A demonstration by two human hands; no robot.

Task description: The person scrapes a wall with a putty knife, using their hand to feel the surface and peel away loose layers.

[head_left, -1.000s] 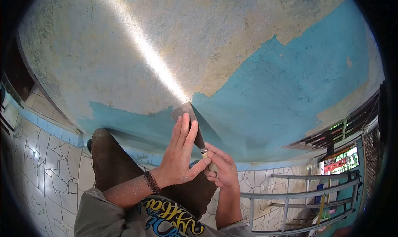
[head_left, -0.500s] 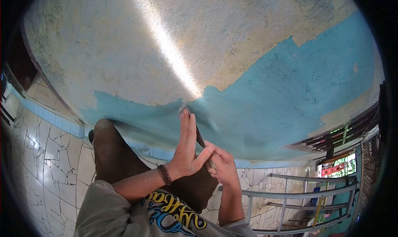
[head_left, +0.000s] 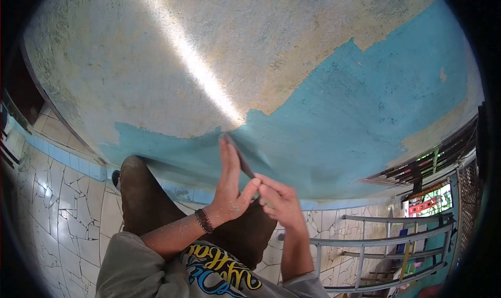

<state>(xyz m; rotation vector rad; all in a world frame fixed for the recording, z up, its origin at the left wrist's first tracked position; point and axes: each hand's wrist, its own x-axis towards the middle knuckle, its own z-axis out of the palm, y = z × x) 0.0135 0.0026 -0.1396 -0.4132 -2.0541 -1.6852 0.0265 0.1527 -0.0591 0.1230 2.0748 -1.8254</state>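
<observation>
A long, dark, flat blade [head_left: 245,166], like a knife or scraper, leans with its far end at the wall. Its handle sits in my right hand [head_left: 282,201], fingers closed around it. My left hand [head_left: 227,186] lies along the blade with fingers stretched out flat, their tips near the wall. Pale dust speckles my left forearm and hand. The wall's blue paint [head_left: 339,115] has a ragged upper edge, and the blade's end is just below it. Above that edge, the surface is rough, greyish-beige wall [head_left: 209,47].
Behind my right arm, a metal ladder [head_left: 376,241] lies sideways over the cracked-tile floor [head_left: 68,214]. My bent knee [head_left: 134,167] is close to the wall's base. A slatted window [head_left: 433,160] opens at the right; a dark doorway [head_left: 23,79] stands at the far left.
The view has shifted slightly, so the wall appears further left. Both hands and the blade have moved a little left in view, the right hand blurred by motion. The grip stays the same.
</observation>
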